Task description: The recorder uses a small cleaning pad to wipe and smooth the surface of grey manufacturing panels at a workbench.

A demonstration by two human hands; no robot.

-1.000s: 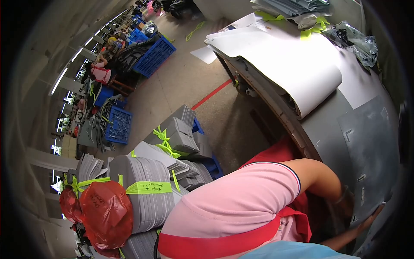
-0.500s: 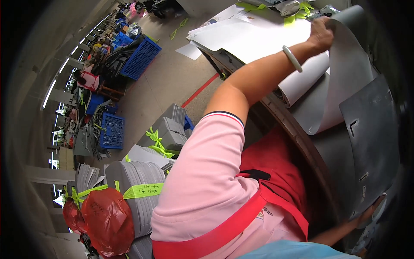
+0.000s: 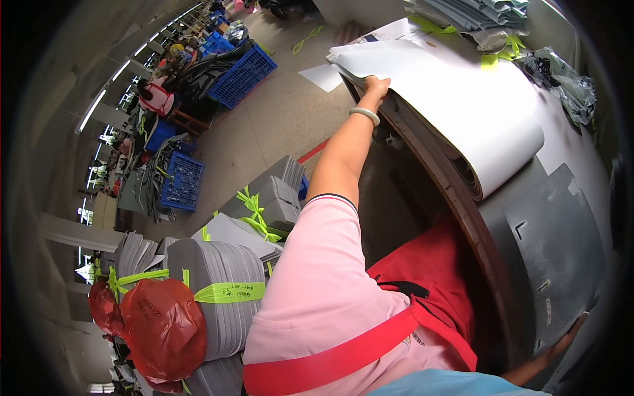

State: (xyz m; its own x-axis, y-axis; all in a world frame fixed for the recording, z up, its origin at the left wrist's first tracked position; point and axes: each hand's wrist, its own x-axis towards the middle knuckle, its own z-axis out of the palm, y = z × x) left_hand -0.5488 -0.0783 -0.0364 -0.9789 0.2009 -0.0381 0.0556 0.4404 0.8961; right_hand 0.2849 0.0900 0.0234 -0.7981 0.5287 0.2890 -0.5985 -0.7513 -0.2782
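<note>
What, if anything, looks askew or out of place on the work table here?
The big white sheet curls over on itself at its near end instead of lying flat, while the left hand grips its far corner. The dark grey panel lies tilted at the table's edge, where the right hand touches it. Nothing looks spilled or torn.

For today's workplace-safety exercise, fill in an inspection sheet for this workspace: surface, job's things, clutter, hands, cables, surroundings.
Surface: curved worktable, mostly covered.
Job's things: white sheet, near end rolled under; dark grey sheet.
Clutter: plastic bag, green-strapped sheet bundle at far end.
Hands: left hand grips white sheet's far edge; right hand at grey sheet's lower corner.
Cables: nothing seen.
Surroundings: strapped grey stacks, red bag, blue crates.
</note>
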